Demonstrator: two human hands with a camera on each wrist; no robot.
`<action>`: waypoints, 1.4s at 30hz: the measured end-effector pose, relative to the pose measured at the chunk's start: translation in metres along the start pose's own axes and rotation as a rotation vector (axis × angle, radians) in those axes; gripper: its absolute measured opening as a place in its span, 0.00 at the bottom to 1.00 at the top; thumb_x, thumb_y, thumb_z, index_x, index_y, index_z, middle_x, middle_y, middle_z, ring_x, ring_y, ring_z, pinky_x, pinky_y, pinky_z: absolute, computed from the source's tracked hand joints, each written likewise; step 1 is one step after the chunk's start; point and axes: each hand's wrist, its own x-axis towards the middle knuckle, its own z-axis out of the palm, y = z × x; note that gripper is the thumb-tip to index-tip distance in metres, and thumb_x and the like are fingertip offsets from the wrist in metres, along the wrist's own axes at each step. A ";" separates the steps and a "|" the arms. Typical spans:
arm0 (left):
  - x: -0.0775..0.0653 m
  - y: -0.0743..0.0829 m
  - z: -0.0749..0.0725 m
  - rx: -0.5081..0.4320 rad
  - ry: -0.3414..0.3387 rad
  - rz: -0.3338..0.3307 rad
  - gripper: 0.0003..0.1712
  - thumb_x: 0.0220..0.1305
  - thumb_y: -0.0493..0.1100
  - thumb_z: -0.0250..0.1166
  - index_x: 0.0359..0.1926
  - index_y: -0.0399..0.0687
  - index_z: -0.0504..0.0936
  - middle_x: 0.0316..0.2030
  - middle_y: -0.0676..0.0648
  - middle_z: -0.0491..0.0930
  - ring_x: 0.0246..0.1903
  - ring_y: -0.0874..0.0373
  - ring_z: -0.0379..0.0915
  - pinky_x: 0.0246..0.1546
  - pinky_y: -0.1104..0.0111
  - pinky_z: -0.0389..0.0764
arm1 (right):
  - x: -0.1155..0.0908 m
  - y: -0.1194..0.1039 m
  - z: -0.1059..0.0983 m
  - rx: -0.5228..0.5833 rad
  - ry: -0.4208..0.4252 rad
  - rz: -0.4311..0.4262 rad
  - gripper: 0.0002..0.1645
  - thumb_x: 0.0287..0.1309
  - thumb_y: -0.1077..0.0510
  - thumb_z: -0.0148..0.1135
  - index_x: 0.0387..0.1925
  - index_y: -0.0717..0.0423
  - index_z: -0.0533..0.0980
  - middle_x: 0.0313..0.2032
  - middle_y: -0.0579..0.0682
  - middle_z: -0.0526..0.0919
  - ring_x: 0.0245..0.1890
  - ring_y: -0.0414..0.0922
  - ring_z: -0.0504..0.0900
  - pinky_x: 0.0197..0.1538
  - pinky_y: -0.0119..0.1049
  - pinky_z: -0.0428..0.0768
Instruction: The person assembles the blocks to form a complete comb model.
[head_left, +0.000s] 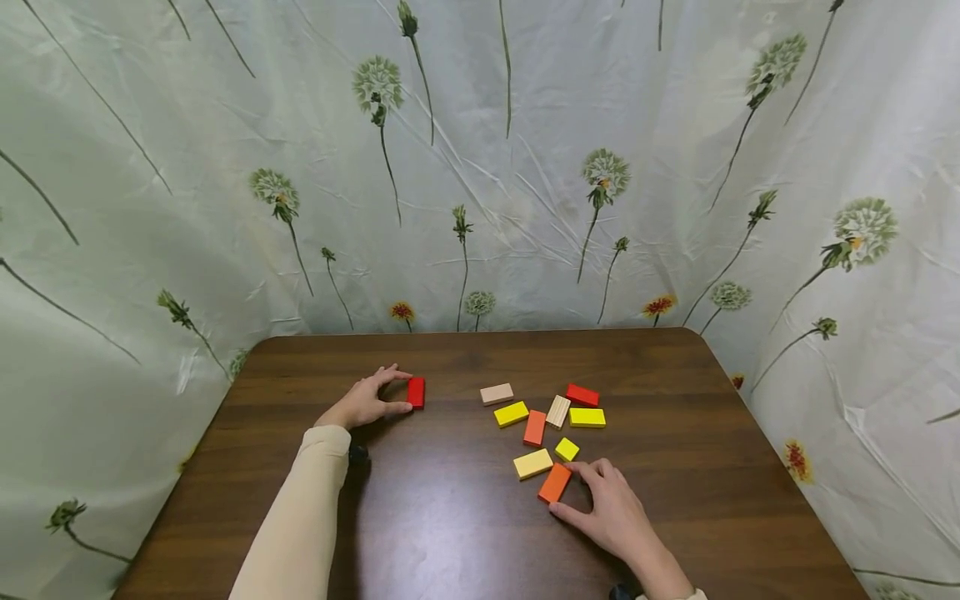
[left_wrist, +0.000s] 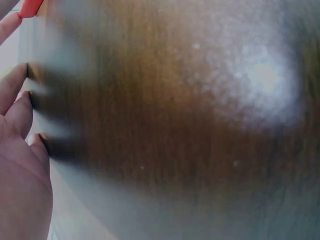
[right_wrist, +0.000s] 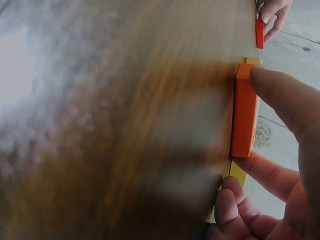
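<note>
At the left of the table, my left hand (head_left: 365, 402) pinches a red block (head_left: 416, 392) end to end between thumb and finger. A corner of that red block (left_wrist: 31, 7) shows at the top of the left wrist view, the other fingertips lying near the tabletop. My right hand (head_left: 611, 511) holds an orange block (head_left: 555, 483) by its two ends, thumb at the near end and a finger at the far end. In the right wrist view the orange block (right_wrist: 244, 111) lies flat on the table. A pale yellow block (head_left: 532, 464) and a small yellow block (head_left: 567, 450) are just beyond it.
Further back lie a coral block (head_left: 535, 427), a striped wooden block (head_left: 558, 412), a yellow block (head_left: 512, 414), another yellow block (head_left: 587, 417), a second red block (head_left: 582, 394) and a beige block (head_left: 497, 394). A floral curtain (head_left: 525, 208) hangs behind the brown table (head_left: 450, 500).
</note>
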 end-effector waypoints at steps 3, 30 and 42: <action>0.000 -0.001 0.001 -0.008 -0.003 0.005 0.39 0.71 0.56 0.73 0.76 0.47 0.73 0.84 0.30 0.51 0.84 0.28 0.39 0.79 0.26 0.39 | 0.000 0.001 0.001 0.018 -0.002 0.019 0.43 0.50 0.33 0.83 0.64 0.49 0.83 0.47 0.49 0.79 0.45 0.44 0.75 0.44 0.42 0.78; -0.005 -0.003 0.009 -0.108 0.007 -0.011 0.38 0.71 0.57 0.73 0.76 0.52 0.73 0.86 0.32 0.42 0.85 0.29 0.27 0.79 0.28 0.25 | 0.003 0.000 0.003 0.087 0.041 0.060 0.40 0.46 0.37 0.87 0.53 0.51 0.79 0.39 0.46 0.76 0.38 0.42 0.74 0.39 0.38 0.74; -0.002 -0.007 0.012 -0.123 0.023 0.002 0.37 0.70 0.57 0.74 0.75 0.52 0.75 0.86 0.33 0.43 0.86 0.30 0.27 0.79 0.28 0.25 | 0.003 0.009 -0.002 0.190 0.052 0.044 0.37 0.44 0.46 0.90 0.51 0.57 0.80 0.37 0.45 0.78 0.36 0.40 0.73 0.37 0.30 0.75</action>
